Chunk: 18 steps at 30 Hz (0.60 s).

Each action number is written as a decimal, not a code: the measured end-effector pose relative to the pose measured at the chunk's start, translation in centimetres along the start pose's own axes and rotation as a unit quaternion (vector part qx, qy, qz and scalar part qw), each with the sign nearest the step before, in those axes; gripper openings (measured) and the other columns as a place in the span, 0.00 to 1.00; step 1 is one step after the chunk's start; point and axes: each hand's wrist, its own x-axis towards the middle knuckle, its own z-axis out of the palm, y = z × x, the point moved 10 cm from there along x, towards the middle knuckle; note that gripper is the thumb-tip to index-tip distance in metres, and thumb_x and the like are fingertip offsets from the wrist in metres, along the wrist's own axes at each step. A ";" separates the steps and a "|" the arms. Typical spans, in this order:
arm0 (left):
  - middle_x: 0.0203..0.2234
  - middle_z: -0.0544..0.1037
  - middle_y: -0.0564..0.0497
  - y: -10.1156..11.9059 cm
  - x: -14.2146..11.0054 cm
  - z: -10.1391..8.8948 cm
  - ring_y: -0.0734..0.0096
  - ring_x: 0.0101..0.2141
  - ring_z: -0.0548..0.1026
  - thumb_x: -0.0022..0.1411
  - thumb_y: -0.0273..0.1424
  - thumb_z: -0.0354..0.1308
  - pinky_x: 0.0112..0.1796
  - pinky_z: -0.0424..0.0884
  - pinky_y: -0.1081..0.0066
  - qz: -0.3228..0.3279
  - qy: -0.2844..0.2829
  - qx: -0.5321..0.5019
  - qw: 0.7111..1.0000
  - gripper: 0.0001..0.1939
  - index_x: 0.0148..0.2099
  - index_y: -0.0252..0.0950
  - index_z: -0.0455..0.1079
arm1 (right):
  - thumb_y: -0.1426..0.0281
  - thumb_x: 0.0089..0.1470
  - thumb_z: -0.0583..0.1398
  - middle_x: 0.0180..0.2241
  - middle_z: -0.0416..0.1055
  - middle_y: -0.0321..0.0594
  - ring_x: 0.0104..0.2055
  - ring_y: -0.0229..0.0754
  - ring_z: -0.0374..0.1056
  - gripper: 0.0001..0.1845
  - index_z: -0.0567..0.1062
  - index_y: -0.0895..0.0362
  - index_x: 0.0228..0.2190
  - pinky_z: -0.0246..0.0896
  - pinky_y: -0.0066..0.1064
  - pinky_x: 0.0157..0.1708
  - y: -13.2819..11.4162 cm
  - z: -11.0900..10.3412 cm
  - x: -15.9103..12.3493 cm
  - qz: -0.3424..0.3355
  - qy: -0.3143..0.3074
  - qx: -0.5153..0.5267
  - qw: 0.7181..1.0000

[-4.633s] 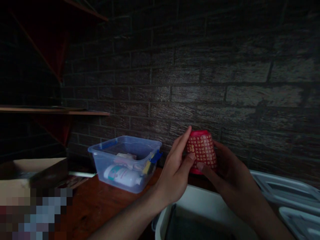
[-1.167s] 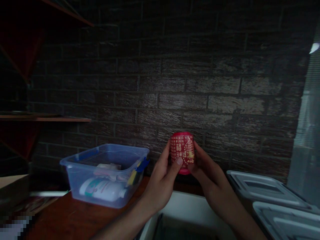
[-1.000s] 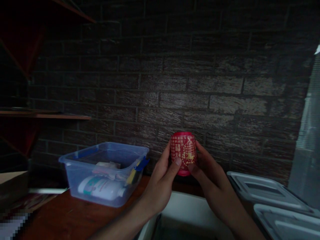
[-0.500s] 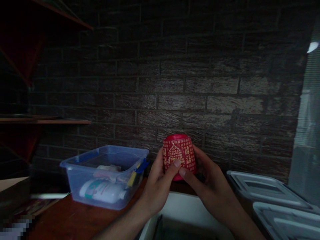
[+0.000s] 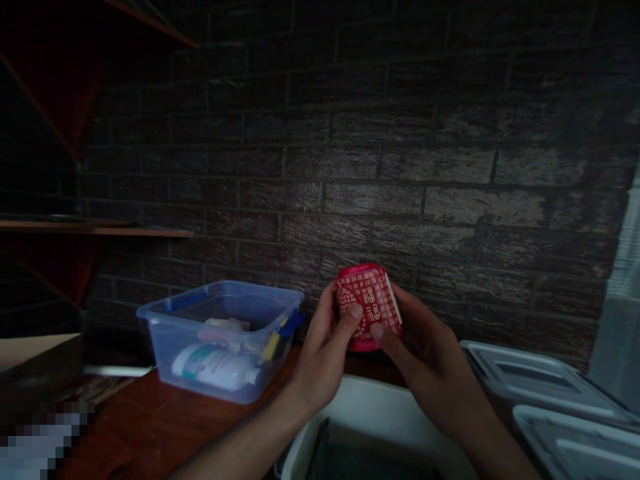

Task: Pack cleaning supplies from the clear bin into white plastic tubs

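Both my hands are closed around a red container with gold Chinese characters, wider at the bottom than at the top and tilted a little. My left hand grips its left side, thumb across the front. My right hand grips the right side, its thumb also on the front. A pale vertical strip shows near the container's right edge. The fingers behind it are hidden. Below the hands is a white open bin with a dark inside.
A clear plastic box with blue clips holds a white bottle on the brown wooden surface. Grey lids lie at right. A shelf juts out at left above a cardboard box. Behind stands a dark brick wall.
The red container has been turned between my hands, bringing different characters and the pale strip to the front. It was further right at first. Both hands have kept hold of it.
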 end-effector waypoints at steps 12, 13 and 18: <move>0.70 0.60 0.50 0.2 0.0 -0.3 0.57 0.70 0.54 0.71 0.38 0.57 0.69 0.46 0.58 0.018 -0.012 0.077 0.997 0.30 0.72 0.45 0.57 | 0.61 0.53 0.69 0.50 0.78 0.48 0.47 0.52 0.77 0.39 0.66 0.53 0.63 0.75 0.46 0.47 1.5 -0.7 -0.1 0.050 0.046 -0.021 0.997; 0.69 0.62 0.48 0.3 -0.1 0.1 0.55 0.69 0.57 0.70 0.37 0.58 0.68 0.49 0.56 0.017 -0.026 0.079 0.996 0.30 0.71 0.44 0.58 | 0.61 0.52 0.70 0.50 0.78 0.49 0.47 0.53 0.77 0.40 0.67 0.53 0.63 0.75 0.46 0.47 1.4 -0.9 -0.1 0.045 0.052 -0.036 0.997; 0.58 0.74 0.45 0.4 -0.4 1.7 0.54 0.57 0.72 0.67 0.36 0.63 0.60 0.66 0.55 0.006 -0.085 0.053 0.995 0.28 0.65 0.41 0.62 | 0.63 0.49 0.71 0.50 0.78 0.48 0.47 0.55 0.76 0.34 0.73 0.53 0.57 0.75 0.46 0.46 0.5 -0.8 0.0 0.019 0.047 -0.093 0.994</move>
